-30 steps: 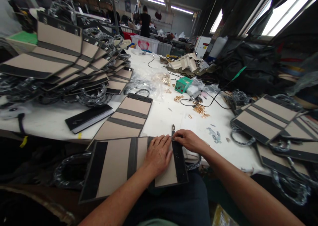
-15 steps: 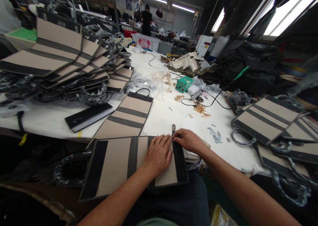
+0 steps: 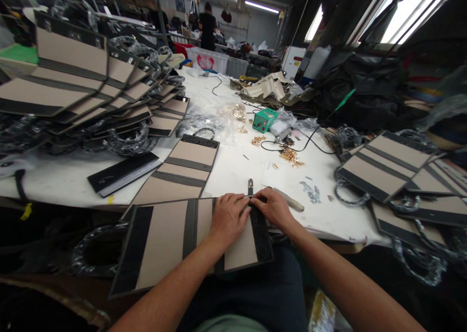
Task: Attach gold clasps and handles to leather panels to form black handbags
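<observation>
A beige bag panel with dark strips lies unfolded over the table's front edge and my lap. My left hand rests flat on it, fingers stretched toward its far edge. At that edge my right hand has thumb and fingertips pinched together, close to my left fingertips. What they pinch is too small to make out. Just beyond them a short black strap with a metal fitting sticks out past the panel. The panel's black end strip runs below my right hand. A tan handle-like piece lies beside that hand.
Another unfolded panel lies behind mine. Stacked panels stand left and right, with plastic-wrapped handles. A green box with a black cable, gold fittings and grey pieces lie on the white table. A person stands far back.
The view has shifted slightly to the right. My right wrist has turned a little, and more of the tan piece shows beside it. My left hand stays flat on the panel.
</observation>
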`<state>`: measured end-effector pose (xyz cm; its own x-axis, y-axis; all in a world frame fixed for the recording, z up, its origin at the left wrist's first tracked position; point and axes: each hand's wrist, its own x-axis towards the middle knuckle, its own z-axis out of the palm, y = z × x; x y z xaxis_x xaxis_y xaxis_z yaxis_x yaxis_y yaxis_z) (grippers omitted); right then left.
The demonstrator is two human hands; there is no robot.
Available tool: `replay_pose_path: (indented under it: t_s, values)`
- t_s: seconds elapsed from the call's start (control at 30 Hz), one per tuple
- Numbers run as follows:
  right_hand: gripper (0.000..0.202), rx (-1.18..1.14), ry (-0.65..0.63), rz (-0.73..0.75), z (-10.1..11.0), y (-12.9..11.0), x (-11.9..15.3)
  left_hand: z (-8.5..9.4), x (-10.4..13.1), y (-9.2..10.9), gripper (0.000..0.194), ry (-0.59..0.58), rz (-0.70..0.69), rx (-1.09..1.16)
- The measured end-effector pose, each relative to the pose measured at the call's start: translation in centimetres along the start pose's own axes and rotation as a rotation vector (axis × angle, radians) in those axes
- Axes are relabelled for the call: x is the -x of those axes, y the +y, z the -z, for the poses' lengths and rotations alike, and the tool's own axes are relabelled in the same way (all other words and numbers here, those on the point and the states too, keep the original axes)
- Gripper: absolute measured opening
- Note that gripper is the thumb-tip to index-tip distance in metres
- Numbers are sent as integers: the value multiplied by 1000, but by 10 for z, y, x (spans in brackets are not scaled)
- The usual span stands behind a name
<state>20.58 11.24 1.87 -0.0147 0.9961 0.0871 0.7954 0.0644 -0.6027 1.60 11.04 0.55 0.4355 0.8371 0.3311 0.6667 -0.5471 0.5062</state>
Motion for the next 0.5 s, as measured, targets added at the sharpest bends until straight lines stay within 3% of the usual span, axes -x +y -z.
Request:
replay_pose_path:
  t_s: [0.17,0.37,0.5]
  values:
    - [10,-46,-29,-31,2,-1,-7,-5,-13,-2,12,47,45,11]
    - [11,-259,-87,8,9,12,-2,-6,-14,-2,9,68,78,30]
    - [10,-290,-50,59,12,19,2,-7,-15,-2,8,67,81,32]
